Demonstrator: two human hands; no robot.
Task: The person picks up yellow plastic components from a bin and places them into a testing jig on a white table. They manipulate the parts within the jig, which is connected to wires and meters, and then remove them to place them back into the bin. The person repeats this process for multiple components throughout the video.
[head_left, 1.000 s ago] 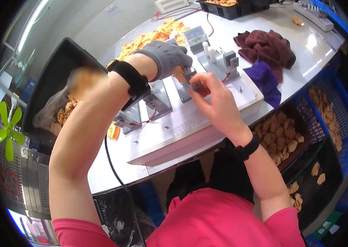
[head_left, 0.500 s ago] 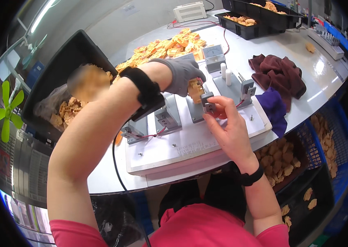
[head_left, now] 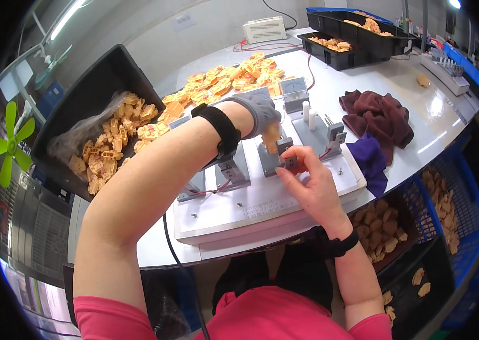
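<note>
My left hand, in a grey glove, is closed on a small tan plastic part, holding it over one of the grey stations of a white test board. Motion smears the part, and the glove hides its upper end. On the near side of that station, my bare right hand pinches a dark grey block between thumb and fingers. Two white pegs rise from the neighbouring station on the right. Behind the stations stands a dial meter.
Tan parts lie heaped at the back of the table. More fill a tilted black bin on the left. A maroon cloth and a purple cloth lie on the right, above blue crates. A black cable hangs by my left arm.
My left hand has shifted slightly to the left and down, with the tan part turned more upright. The right hand keeps its pinch on the block. The whole view has shifted a little.
</note>
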